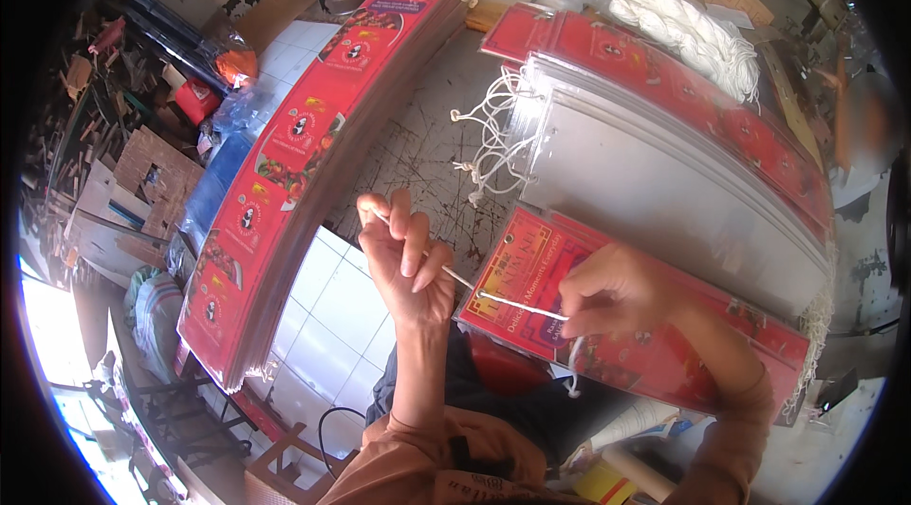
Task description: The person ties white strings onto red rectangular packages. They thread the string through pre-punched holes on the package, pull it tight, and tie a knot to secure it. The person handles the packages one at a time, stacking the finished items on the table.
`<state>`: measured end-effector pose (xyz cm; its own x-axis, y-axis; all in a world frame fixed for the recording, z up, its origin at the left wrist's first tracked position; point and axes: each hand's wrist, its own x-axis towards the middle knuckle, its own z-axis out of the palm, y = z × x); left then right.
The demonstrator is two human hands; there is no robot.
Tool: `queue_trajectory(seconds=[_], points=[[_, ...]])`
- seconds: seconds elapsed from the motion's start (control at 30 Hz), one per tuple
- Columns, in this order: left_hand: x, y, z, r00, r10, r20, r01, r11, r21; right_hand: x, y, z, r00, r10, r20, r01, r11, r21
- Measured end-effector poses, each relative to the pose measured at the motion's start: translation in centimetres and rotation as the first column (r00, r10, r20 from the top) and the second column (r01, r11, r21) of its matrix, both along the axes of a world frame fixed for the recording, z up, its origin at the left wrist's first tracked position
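A thin white cord [522, 304] runs between my two hands and passes through the corner of a red printed plastic-covered sign [517, 329] lying in front of me. My left hand [408, 263], palm up with fingers curled, grips the cord's far part to the left of the sign's edge. Over the sign, my right hand [612, 294] pinches the cord's other part, and a knotted end hangs below the fingers. Beyond the sign lies a stack of grey-backed signs [655, 182] with knotted cord loops [498, 135] at its left edge.
A long stack of red signs [294, 140] stretches along the left. A white cord skein [688, 40] rests on more red signs [607, 54] at the back right. Scratched grey tabletop [427, 125] shows between the stacks. Scrap wood [142, 182] lies at far left.
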<state>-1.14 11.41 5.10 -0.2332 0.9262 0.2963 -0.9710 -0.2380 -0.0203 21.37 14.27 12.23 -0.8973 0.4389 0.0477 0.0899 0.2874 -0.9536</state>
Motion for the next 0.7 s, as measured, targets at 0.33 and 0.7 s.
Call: queue_trajectory(seconds=[0.33, 0.7], points=[[-2.8, -0.8, -0.7, -0.024, 0.295, -0.955, -0.799, 0.568, 0.196, 2.0, -0.3, 2.3, 0.933, -0.064, -0.354, -0.119, 0.874, -0.471], [0.5, -1.5, 2.1, -0.160, -0.132, -0.978, -0.347, 0.935, -0.070, 3.8, -1.5, 8.3, 0.664, -0.589, -0.460, 0.431, 0.805, -0.408]])
